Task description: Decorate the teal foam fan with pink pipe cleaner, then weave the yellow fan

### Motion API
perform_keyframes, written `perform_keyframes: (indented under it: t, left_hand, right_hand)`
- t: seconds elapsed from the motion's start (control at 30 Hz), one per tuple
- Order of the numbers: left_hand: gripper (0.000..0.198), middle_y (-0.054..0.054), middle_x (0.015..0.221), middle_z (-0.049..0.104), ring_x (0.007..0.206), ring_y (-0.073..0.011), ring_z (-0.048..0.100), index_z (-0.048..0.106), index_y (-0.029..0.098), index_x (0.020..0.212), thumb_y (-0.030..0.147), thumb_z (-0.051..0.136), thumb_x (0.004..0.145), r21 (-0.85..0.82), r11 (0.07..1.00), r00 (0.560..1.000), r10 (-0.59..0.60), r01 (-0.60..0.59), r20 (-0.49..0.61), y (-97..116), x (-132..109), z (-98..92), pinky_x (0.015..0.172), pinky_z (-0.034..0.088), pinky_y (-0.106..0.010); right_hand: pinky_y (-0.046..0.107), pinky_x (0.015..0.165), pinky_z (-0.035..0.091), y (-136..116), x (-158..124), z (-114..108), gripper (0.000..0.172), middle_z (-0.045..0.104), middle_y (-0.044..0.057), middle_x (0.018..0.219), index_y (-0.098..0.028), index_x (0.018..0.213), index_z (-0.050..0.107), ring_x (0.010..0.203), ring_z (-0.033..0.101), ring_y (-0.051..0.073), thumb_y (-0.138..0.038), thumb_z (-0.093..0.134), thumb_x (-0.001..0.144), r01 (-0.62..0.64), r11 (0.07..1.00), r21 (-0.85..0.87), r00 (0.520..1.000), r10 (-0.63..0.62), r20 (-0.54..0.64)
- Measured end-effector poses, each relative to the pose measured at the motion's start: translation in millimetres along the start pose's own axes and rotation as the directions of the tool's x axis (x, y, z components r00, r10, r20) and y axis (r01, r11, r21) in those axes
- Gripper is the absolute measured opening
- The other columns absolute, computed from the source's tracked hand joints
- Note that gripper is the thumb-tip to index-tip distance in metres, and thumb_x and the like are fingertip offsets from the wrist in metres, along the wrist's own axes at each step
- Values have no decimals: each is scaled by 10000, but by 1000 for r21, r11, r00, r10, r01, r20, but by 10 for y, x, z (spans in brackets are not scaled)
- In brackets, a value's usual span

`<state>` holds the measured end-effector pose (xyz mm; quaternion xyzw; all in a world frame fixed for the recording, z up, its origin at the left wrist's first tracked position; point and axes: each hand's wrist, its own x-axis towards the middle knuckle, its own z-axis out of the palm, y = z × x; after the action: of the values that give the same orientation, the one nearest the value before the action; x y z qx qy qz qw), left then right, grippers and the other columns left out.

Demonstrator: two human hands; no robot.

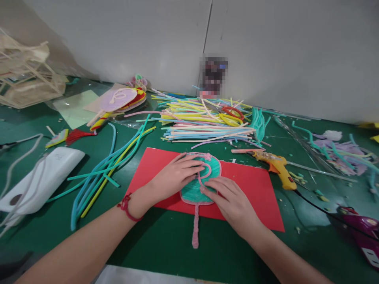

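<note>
Left hand [177, 173] loosely open over turquoise round fan [189, 194], fingertips at pink curled strip [210, 169]. Right hand [232, 199] fingers bent at strip's lower end; pinching or pressing, can't tell. Fan under both, on red card [254, 193]. Yellow glue gun [275, 165] beyond right hand.

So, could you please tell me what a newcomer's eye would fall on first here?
Probably the bright red sheet at centre, with a teal, fan-shaped piece on it, under the left hand and right hand. Behind lies a heap of pastel strips, with a yellow glue gun by the sheet's far right corner.
</note>
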<state>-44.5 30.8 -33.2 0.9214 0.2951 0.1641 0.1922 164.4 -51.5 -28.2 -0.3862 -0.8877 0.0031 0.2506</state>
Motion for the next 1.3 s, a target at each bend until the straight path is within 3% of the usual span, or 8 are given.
perform_keyframes:
  t: [0.27, 0.43, 0.6, 0.73, 0.9, 1.03, 1.17, 1.3]
  left_hand:
    - [274, -41, 1284, 561, 1216, -180, 491, 635, 258, 1101, 172, 491, 884, -375, 925, 973, -144, 67, -182, -45, -3, -84, 1013, 435, -388]
    - [328, -26, 1245, 597, 1218, -164, 491, 600, 250, 1155, 125, 449, 891, -322, 947, 970, -94, 16, -226, -11, -11, -99, 1053, 399, -396]
    - [389, 10, 1271, 587, 1271, -172, 441, 569, 264, 1206, 88, 430, 889, -203, 979, 994, -18, -4, -107, 26, -13, -55, 1112, 313, -422]
    - [347, 10, 1226, 619, 1212, -164, 504, 593, 247, 1171, 120, 416, 901, -296, 955, 991, -70, 35, -111, 14, -17, -73, 1101, 329, -395]
    - [277, -52, 1105, 670, 1052, -175, 605, 617, 173, 1081, 175, 434, 873, -597, 773, 843, -457, 217, -285, -41, -5, -203, 949, 474, -329]
    - [215, -50, 960, 693, 954, -180, 626, 645, 151, 930, 155, 477, 797, -713, 666, 712, -608, 218, -350, -125, -1, -236, 912, 482, -330]
    - [195, -44, 961, 688, 939, -182, 625, 653, 157, 903, 172, 500, 784, -768, 608, 711, -629, 201, -312, -137, -4, -224, 893, 482, -320]
    - [207, -60, 993, 686, 948, -192, 631, 642, 154, 968, 220, 517, 816, -747, 635, 770, -571, 195, -285, -77, -6, -248, 876, 493, -317]
  right_hand:
    - [393, 888, 517, -19, 24, -12, 247, 620, 115, 1140, -185, 1098, 638, 1090, 560, 221, -201, 485, 905, -85, 994, 67, 996, 83, 40]
    - [433, 930, 492, -20, 30, -17, 234, 561, 122, 1257, -208, 1066, 658, 1208, 485, 252, -194, 499, 894, -116, 992, 53, 993, 114, 34]
    - [436, 972, 469, 1, 4, 22, 231, 503, 140, 1342, -182, 1056, 667, 1294, 401, 256, -182, 504, 891, -111, 989, 93, 994, 110, 17]
    - [452, 1006, 442, 20, -22, 50, 243, 514, 122, 1341, -175, 1089, 645, 1308, 390, 243, -194, 493, 900, -90, 990, 105, 996, 86, 39]
    - [466, 1040, 406, 29, -8, 32, 241, 539, 112, 1317, -176, 1089, 636, 1284, 426, 229, -208, 476, 913, -95, 988, 125, 993, 86, 76]
    - [452, 1027, 420, 25, 4, 7, 244, 489, 134, 1362, -167, 1082, 645, 1276, 436, 237, -217, 480, 909, -103, 987, 123, 993, 95, 73]
    - [448, 1016, 432, 29, -6, 13, 242, 468, 146, 1376, -167, 1071, 651, 1257, 457, 243, -216, 480, 907, -104, 987, 123, 993, 96, 66]
    - [463, 1014, 433, 37, -12, 23, 235, 481, 138, 1366, -177, 1055, 655, 1229, 488, 243, -211, 476, 908, -111, 985, 129, 993, 104, 61]
